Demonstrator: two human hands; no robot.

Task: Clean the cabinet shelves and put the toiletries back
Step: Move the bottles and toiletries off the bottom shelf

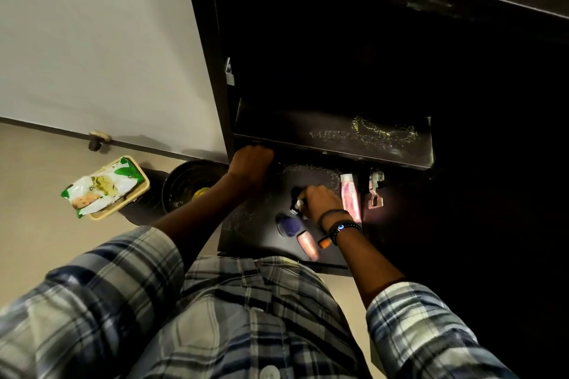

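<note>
Head camera looks steeply down, near the cabinet [215, 71]

Black wooden cabinet shelf [338, 132], pale smears; pink plastic tube [351, 197], white cap; purple round jar [288, 225]; peach glossy bottle [308, 244]; green-white wipes pack [101, 186]; tan tray [140, 191]; black round bin [184, 181]; blue-grey-white plaid shirt [415, 332].
</note>
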